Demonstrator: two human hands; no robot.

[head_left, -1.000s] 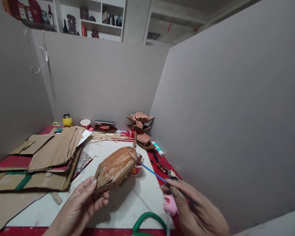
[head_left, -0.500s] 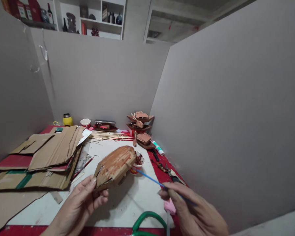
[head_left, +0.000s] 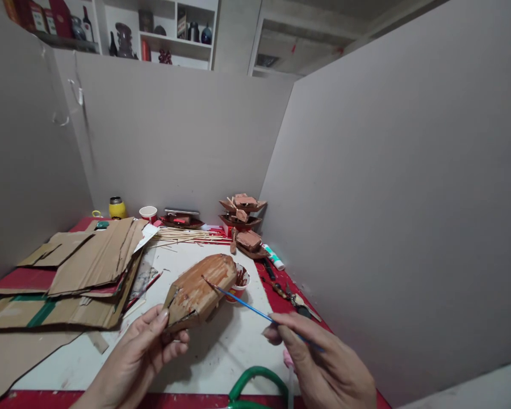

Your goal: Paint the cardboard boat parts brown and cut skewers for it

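My left hand grips the near end of a cardboard boat hull, held above the white work board. The hull's upper side is partly coated in brown paint. My right hand pinches a thin blue-handled paintbrush. Its tip touches the hull's painted side near the middle. A small paper cup of brown paint stands just behind the hull, partly hidden by it.
Flattened cardboard sheets are piled at the left. Wooden skewers, a yellow jar, a cup and stacked brown boat models line the back. A glue tube and tools lie right. Grey partition walls enclose the table. A green handle is at the near edge.
My right hand moved left, carrying the brush tip from the paint cup onto the hull's painted side. The left hand kept the hull nearly still.
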